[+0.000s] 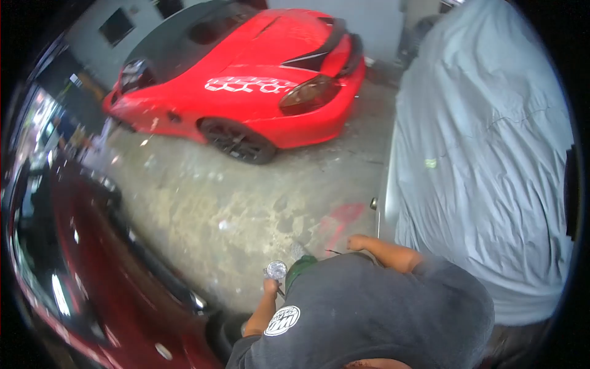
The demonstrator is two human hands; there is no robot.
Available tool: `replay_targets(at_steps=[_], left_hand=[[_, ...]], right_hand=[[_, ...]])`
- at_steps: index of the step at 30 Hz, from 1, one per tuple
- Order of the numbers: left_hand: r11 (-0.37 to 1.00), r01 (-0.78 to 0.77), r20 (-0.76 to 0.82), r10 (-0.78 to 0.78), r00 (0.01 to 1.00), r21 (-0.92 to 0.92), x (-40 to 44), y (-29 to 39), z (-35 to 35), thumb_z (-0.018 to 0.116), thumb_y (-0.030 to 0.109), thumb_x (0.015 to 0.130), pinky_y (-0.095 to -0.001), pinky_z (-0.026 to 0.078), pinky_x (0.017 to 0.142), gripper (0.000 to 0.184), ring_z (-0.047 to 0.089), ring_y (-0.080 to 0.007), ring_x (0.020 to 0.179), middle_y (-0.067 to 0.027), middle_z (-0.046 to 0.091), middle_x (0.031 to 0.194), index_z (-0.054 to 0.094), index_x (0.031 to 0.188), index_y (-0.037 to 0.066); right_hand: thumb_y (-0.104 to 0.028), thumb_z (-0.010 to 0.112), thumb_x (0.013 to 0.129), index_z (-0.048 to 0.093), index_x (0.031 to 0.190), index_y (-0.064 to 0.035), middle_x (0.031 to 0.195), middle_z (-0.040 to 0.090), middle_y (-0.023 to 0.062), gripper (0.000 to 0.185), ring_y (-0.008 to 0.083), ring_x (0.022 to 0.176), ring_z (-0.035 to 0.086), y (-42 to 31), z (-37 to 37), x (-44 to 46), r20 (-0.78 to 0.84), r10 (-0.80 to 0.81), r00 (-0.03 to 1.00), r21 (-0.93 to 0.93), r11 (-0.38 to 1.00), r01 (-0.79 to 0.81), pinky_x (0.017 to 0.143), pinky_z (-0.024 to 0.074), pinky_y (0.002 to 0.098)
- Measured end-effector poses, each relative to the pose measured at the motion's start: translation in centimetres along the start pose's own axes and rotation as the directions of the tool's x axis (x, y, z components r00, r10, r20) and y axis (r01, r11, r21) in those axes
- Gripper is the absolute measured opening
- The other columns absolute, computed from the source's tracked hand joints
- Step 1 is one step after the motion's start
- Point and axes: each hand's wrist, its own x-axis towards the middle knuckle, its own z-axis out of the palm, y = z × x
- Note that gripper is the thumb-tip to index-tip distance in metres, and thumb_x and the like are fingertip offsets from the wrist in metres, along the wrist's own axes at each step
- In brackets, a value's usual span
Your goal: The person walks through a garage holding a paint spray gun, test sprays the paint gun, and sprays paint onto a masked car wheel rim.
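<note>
Broadly, a stained grey-green concrete floor spreads under a bright red car with a black soft top and white hexagon markings. Right of the red car and reaching nearer, a wrinkled light-grey fabric cover drapes a vehicle. Left of the red car and nearer, a glossy dark-maroon car shows its side. Well apart from the red car, on its near side, is the person's charcoal T-shirt with a round white chest print. Between shirt and red car, the left hand is closed at a small, round, shiny container, apparently gripping it. Also nearer than the red car, the right hand is curled closed, a thin dark stick projecting from it.
</note>
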Motion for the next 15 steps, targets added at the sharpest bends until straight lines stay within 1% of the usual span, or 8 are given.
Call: replay_targets(at_steps=[1, 3, 6, 8, 9, 10, 12, 15], left_hand=[[0.970, 0.069, -0.032, -0.078, 0.996, -0.232, 0.9, 4.7, -0.3, 0.057, 0.004, 0.083, -0.0440, 0.059, 0.070, 0.033, 0.066, -0.0357, 0.088, -0.0246, 0.059, 0.106, 0.048, 0.112, -0.011], [0.995, -0.020, 0.019, 0.022, 1.000, -0.098, 5.3, 12.3, 0.1, 0.056, 0.003, 0.082, -0.0441, 0.059, 0.071, 0.038, 0.066, -0.0359, 0.088, -0.0261, 0.059, 0.105, 0.044, 0.116, -0.011], [0.988, -0.144, 0.132, 0.137, 0.982, 0.048, 9.7, 20.6, 2.1, 0.056, 0.005, 0.084, -0.0444, 0.059, 0.074, 0.038, 0.067, -0.0363, 0.089, -0.0273, 0.059, 0.105, 0.044, 0.116, -0.011], [0.983, -0.166, 0.244, 0.144, 0.959, 0.072, 12.0, 27.1, 5.3, 0.056, 0.009, 0.087, -0.0427, 0.059, 0.074, 0.040, 0.067, -0.0337, 0.090, -0.0253, 0.060, 0.108, 0.044, 0.119, -0.011], [0.982, -0.178, 0.345, 0.149, 0.927, 0.056, 13.9, 29.9, 7.4, 0.056, 0.011, 0.088, -0.0417, 0.058, 0.074, 0.041, 0.067, -0.0315, 0.090, -0.0235, 0.062, 0.108, 0.045, 0.121, -0.010], [0.982, -0.187, 0.441, 0.150, 0.885, 0.040, 14.2, 33.3, 9.3, 0.057, 0.013, 0.090, -0.0407, 0.058, 0.073, 0.041, 0.068, -0.0293, 0.091, -0.0216, 0.063, 0.108, 0.046, 0.123, -0.010], [0.985, -0.167, 0.453, 0.129, 0.882, 0.044, 14.4, 39.6, 13.9, 0.060, 0.018, 0.092, -0.0375, 0.057, 0.072, 0.042, 0.067, -0.0249, 0.089, -0.0171, 0.065, 0.105, 0.050, 0.124, -0.007], [0.964, -0.220, 0.602, 0.089, 0.793, 0.147, 15.4, 49.0, 20.8, 0.060, 0.021, 0.093, -0.0351, 0.054, 0.073, 0.042, 0.066, -0.0228, 0.089, -0.0167, 0.066, 0.105, 0.050, 0.124, -0.006]], right_hand=[[-0.037, 0.058, 0.093, 0.070, 0.115, -0.0045, 0.112, 0.069, 0.0221, 0.041, 0.0400, 0.106, 0.064, -0.1, -1.2, -0.1, -0.041, 0.014, 0.999, 0.073, 0.997, -0.011, 0.094, 0.0479, 0.0483], [-0.037, 0.059, 0.093, 0.070, 0.112, -0.0041, 0.109, 0.069, 0.0221, 0.040, 0.0403, 0.103, 0.064, 0.2, -4.1, -0.2, -0.122, 0.042, 0.992, 0.211, 0.977, -0.015, 0.091, 0.0486, 0.0491], [-0.038, 0.060, 0.093, 0.070, 0.107, -0.0032, 0.102, 0.069, 0.0218, 0.039, 0.0372, 0.098, 0.066, -0.5, -7.2, -1.6, -0.215, 0.201, 0.956, 0.371, 0.922, -0.110, 0.088, 0.0495, 0.0466], [-0.033, 0.065, 0.092, 0.067, 0.100, -0.0028, 0.104, 0.069, 0.0194, 0.031, 0.0324, 0.097, 0.066, -0.8, -9.6, -2.9, -0.217, 0.226, 0.949, 0.553, 0.830, -0.072, 0.085, 0.0497, 0.0438], [-0.030, 0.067, 0.092, 0.066, 0.097, -0.0026, 0.105, 0.069, 0.0182, 0.028, 0.0300, 0.096, 0.066, -0.6, -10.5, -2.4, -0.220, 0.240, 0.945, 0.629, 0.776, -0.050, 0.084, 0.0498, 0.0424], [-0.027, 0.069, 0.091, 0.064, 0.094, -0.0033, 0.106, 0.069, 0.0167, 0.024, 0.0278, 0.094, 0.066, -0.7, -11.5, -2.7, -0.259, 0.284, 0.923, 0.770, 0.638, 0.020, 0.083, 0.0501, 0.0404], [-0.020, 0.073, 0.088, 0.060, 0.089, -0.0047, 0.107, 0.069, 0.0136, 0.020, 0.0233, 0.091, 0.066, -0.4, -14.3, -3.7, -0.314, 0.388, 0.867, 0.929, 0.313, 0.196, 0.079, 0.0506, 0.0365], [-0.012, 0.073, 0.087, 0.054, 0.087, -0.0068, 0.106, 0.068, 0.0118, 0.020, 0.0190, 0.097, 0.063, 0.8, -22.6, -6.0, -0.523, 0.452, 0.723, 0.851, 0.326, 0.412, 0.082, 0.0497, 0.0333]])
